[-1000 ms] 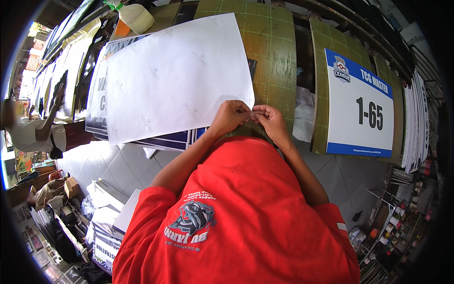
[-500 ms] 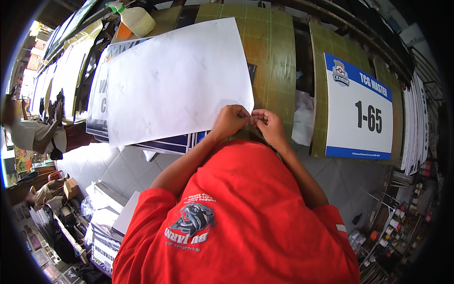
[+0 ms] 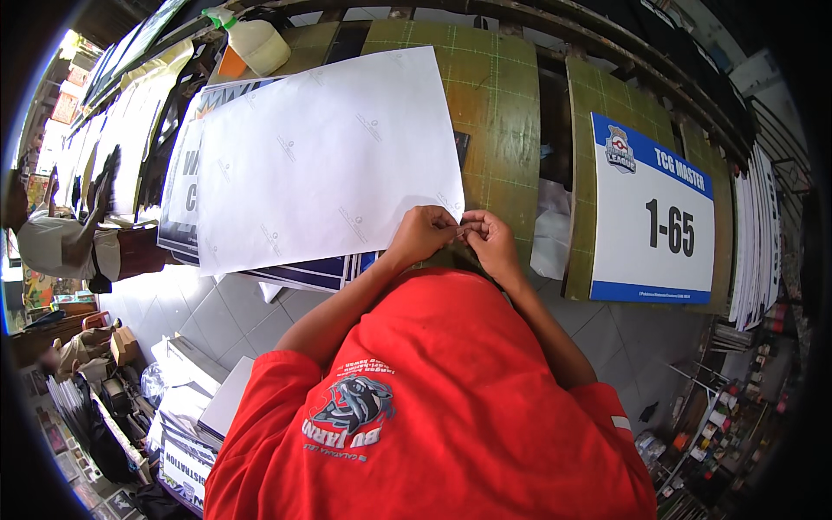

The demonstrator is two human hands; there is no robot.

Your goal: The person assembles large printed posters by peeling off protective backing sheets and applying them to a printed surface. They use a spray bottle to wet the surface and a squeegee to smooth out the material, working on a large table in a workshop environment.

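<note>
A large white sheet (image 3: pixel 325 156) with faint repeated grey marks lies face down over a pile of printed posters (image 3: pixel 180 195). At its near right corner both my hands meet. My left hand (image 3: pixel 422 234) pinches that corner, thumb and fingertips together. Close against it, my right hand (image 3: pixel 490 241) is also closed in a pinch at the same corner. Whether a thin layer is parted from the sheet between the fingertips is too small to tell.
A green cutting mat (image 3: pixel 503 130) covers the slatted table. To the right lies a blue and white sign board (image 3: pixel 654 225). A spray bottle (image 3: pixel 253 43) stands at the far left. Another person (image 3: pixel 65 243) is at the left; stacked boards (image 3: pixel 756 243) lean at the right.
The whole view has shifted slightly, with things sitting a little lower. Both hands stay pinched at the sheet's corner, and their fingers have shifted only slightly.
</note>
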